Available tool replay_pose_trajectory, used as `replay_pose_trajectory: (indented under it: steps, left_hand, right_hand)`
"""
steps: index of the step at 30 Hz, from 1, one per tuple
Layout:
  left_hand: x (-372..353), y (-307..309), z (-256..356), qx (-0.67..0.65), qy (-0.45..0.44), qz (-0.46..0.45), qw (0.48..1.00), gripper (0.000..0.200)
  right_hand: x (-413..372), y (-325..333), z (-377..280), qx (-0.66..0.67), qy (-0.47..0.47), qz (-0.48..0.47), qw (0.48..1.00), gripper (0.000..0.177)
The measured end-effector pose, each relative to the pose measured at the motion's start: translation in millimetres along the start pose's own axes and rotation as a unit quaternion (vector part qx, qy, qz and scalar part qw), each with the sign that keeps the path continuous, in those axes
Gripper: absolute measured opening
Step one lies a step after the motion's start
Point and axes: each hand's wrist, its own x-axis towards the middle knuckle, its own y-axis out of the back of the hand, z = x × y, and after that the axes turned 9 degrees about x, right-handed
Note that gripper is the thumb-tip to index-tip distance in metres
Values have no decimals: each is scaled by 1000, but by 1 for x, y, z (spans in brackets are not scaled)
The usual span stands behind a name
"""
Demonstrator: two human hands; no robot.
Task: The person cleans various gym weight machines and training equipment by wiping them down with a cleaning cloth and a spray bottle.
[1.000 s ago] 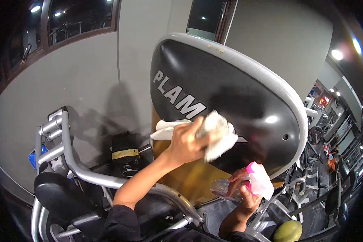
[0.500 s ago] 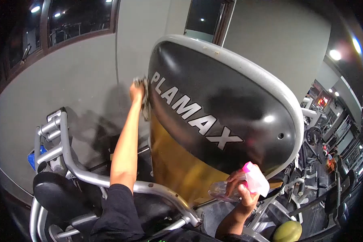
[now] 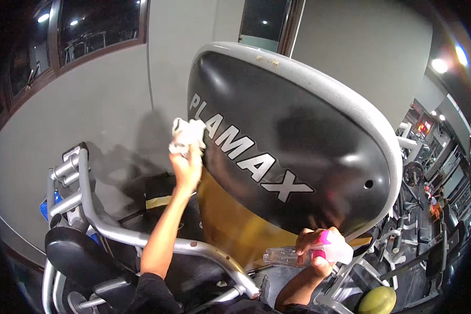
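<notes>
My left hand [image 3: 187, 163] grips a crumpled white cloth [image 3: 187, 135] and holds it against the left edge of a big black shroud [image 3: 298, 141] lettered PLAMAX on a gym machine. My right hand [image 3: 311, 251] is low at the shroud's bottom edge, closed around a clear spray bottle [image 3: 288, 255] with a pink and white trigger head [image 3: 332, 250]. The bottle lies nearly level, pointing left.
A curved silver frame tube [image 3: 115, 230] and black pads [image 3: 73, 251] stand at lower left. A grey wall [image 3: 104, 104] runs behind the machine. More gym machines [image 3: 429, 209] fill the right. A green ball [image 3: 377, 301] lies at bottom right.
My left hand swept the cloth from the middle of the shroud up to its upper left edge, then dropped a little lower along that edge. The right hand with the bottle barely moved.
</notes>
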Motion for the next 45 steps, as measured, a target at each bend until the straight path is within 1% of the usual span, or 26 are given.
replay_pose_trajectory:
  steps: [2, 3, 4, 6, 7, 9, 10, 11, 12, 14, 16, 17, 18, 20, 22, 24, 26, 27, 28, 30, 32, 33, 35, 38, 40, 45]
  left_hand:
    - [-29, -10, 36, -4, -56, -21, 998, 19]
    - [-36, -7, 43, 135, -217, -13, 967, 20]
    - [-43, -5, 47, 268, -369, -5, 890, 22]
    - [-69, -16, 46, 189, -398, -38, 897, 24]
    - [-86, -15, 46, 191, -396, -40, 897, 24]
    - [-124, -9, 48, 142, -376, -193, 895, 19]
    - [-136, -6, 48, 116, -362, -266, 886, 17]
    - [-141, 1, 48, 237, -429, -310, 815, 18]
    - [-139, 5, 37, 237, -428, -308, 816, 18]
    - [-122, 11, 8, 101, -262, -260, 924, 24]
    - [-71, 11, 47, 254, -281, -146, 914, 24]
    - [-51, 9, 38, 187, -209, -82, 957, 16]
    - [-29, 6, 34, 201, -272, 34, 940, 18]
    - [6, 7, -37, 103, -33, 153, 982, 23]
    - [38, 12, -66, 48, 82, 131, 987, 33]
    - [45, 11, -88, 133, 144, 84, 977, 40]
    - [42, 5, -111, 140, 119, 97, 978, 40]
    - [36, -3, -109, 85, 118, 132, 981, 39]
    - [31, -4, -107, 84, 117, 132, 981, 39]
    - [20, 1, -98, 64, 166, 125, 976, 38]
    - [7, 6, -64, 98, 210, 88, 969, 40]
    - [-2, 8, -61, 88, 200, 78, 973, 38]
    - [-22, 10, -47, 76, 191, 64, 976, 38]
    - [-58, 16, -39, 54, 261, 21, 964, 42]
    - [-67, 16, -34, 46, 254, 31, 966, 40]
    - [-69, 15, -19, 10, 226, 74, 971, 32]
  right_hand:
    - [-2, 1, 1, 16, 5, 7, 1000, 42]
    - [-2, 2, 1, 18, 8, 7, 1000, 42]
    - [-3, 2, 1, 20, 12, 7, 1000, 43]
    - [-3, 0, -1, 6, -1, 17, 1000, 42]
    - [-4, -1, -2, -28, -11, 22, 999, 41]
    - [-4, -3, -4, -108, -24, 29, 993, 43]
    - [-4, -3, -6, -108, -26, 27, 993, 43]
    - [-4, -3, -8, -114, -33, 14, 993, 44]
    - [-3, -3, -11, -121, -40, 0, 992, 45]
    - [-7, 4, -10, -138, -15, -28, 990, 44]
    - [-13, 3, -13, -140, -3, -14, 990, 41]
    - [-14, -1, -15, -140, -5, -13, 990, 41]
    - [-17, -8, -17, -122, -38, 11, 992, 43]
    - [-21, -10, -20, -104, -71, 37, 991, 46]
    - [-24, -1, -17, -141, -54, -46, 987, 55]
    - [-27, -5, -14, -93, -42, -34, 994, 56]
    - [-26, -10, -20, -139, -74, -31, 987, 52]
    - [-26, -7, -19, -140, -73, -31, 987, 52]
    - [-27, -2, -19, -169, -59, -42, 983, 51]
    - [-28, 0, -18, -197, -46, -52, 978, 50]
    - [-24, -4, -17, -153, -75, -52, 984, 48]
    - [-23, -10, -15, -151, -76, -52, 984, 48]
    - [-22, -23, -8, -17, -79, 10, 997, 46]
    - [-17, -18, 0, 45, -78, -30, 995, 44]
    - [-21, -15, 3, 28, -98, -39, 994, 43]
    - [-28, -19, 4, 87, -126, 1, 988, 38]
